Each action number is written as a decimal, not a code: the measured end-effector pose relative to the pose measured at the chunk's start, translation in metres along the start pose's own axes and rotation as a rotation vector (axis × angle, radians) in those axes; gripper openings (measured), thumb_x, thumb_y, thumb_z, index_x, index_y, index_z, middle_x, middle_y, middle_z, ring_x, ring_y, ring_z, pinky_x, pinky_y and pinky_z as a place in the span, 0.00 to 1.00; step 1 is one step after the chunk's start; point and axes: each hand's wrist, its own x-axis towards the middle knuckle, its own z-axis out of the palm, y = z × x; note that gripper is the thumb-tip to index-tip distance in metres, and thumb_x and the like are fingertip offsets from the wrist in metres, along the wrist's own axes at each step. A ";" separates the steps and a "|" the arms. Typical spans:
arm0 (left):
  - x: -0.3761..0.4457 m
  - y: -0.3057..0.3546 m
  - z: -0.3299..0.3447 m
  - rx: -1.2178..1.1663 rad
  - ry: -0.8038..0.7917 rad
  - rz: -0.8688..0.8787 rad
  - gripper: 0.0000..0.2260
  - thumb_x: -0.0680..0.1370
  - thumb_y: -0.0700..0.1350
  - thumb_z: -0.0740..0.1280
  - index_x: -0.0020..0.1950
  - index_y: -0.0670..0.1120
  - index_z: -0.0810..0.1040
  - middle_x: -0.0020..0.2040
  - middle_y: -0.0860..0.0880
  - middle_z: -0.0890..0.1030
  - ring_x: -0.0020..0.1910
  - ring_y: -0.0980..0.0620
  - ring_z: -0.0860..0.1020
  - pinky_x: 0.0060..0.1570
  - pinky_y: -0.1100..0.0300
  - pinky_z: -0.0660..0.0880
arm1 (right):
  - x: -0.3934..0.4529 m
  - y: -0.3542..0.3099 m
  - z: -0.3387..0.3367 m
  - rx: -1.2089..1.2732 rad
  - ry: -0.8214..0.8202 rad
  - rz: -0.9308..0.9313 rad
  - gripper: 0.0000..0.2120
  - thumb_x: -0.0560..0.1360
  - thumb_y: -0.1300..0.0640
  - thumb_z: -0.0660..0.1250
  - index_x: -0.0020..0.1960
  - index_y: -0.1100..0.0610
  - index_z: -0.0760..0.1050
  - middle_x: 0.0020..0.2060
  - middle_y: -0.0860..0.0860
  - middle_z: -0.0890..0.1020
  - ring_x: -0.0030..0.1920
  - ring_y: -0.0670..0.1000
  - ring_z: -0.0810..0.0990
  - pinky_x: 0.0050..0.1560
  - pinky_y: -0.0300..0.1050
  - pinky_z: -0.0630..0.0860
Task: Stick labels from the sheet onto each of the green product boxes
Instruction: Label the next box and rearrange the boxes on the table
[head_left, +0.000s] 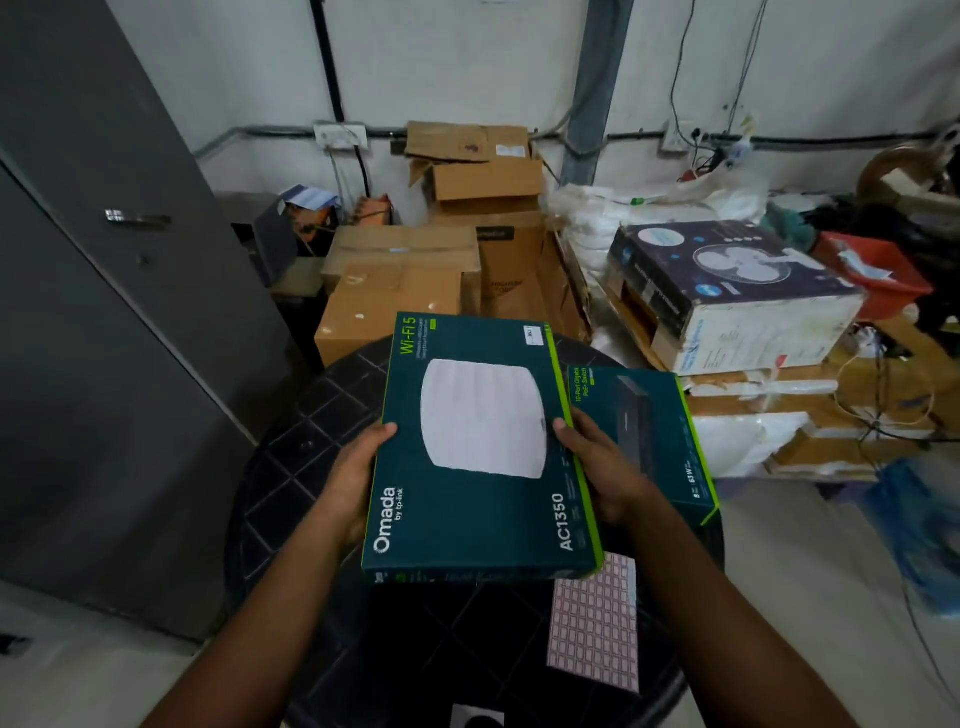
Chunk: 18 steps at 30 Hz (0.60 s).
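Black round tabletop (291, 467) carries one pink label sheet (597, 629) and one green box (654, 436); left hand (353, 478) and right hand (602, 467) grip a second green box (483, 452) above it, fingers curled round its edges.

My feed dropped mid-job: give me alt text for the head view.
Both hands hold a green Omada box above a round black table, left hand at its left edge, right hand at its right. A second green box lies behind to the right; the pink label sheet lies nearer.

White wall (467, 62), grey cabinet (104, 312), stacked cardboard boxes (415, 270), pale floor (831, 545), black round table (291, 467).
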 end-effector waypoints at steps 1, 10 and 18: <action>0.002 -0.002 0.006 0.047 0.034 0.035 0.14 0.80 0.48 0.67 0.61 0.41 0.78 0.48 0.38 0.83 0.38 0.42 0.83 0.38 0.51 0.80 | 0.001 0.001 -0.004 -0.005 0.057 -0.022 0.19 0.80 0.52 0.67 0.70 0.51 0.70 0.59 0.59 0.83 0.52 0.59 0.85 0.49 0.55 0.82; 0.046 -0.034 0.090 0.246 0.004 0.117 0.15 0.79 0.36 0.63 0.66 0.43 0.74 0.55 0.36 0.82 0.41 0.43 0.82 0.38 0.52 0.80 | -0.007 -0.008 -0.086 0.116 0.178 -0.032 0.20 0.79 0.67 0.63 0.66 0.50 0.77 0.56 0.60 0.85 0.53 0.62 0.83 0.53 0.58 0.82; 0.116 -0.069 0.199 0.511 -0.258 0.099 0.18 0.72 0.39 0.62 0.56 0.52 0.83 0.52 0.42 0.86 0.50 0.39 0.83 0.52 0.46 0.79 | 0.025 -0.020 -0.198 0.019 0.434 -0.090 0.19 0.80 0.65 0.66 0.71 0.58 0.75 0.59 0.59 0.83 0.58 0.62 0.83 0.61 0.62 0.79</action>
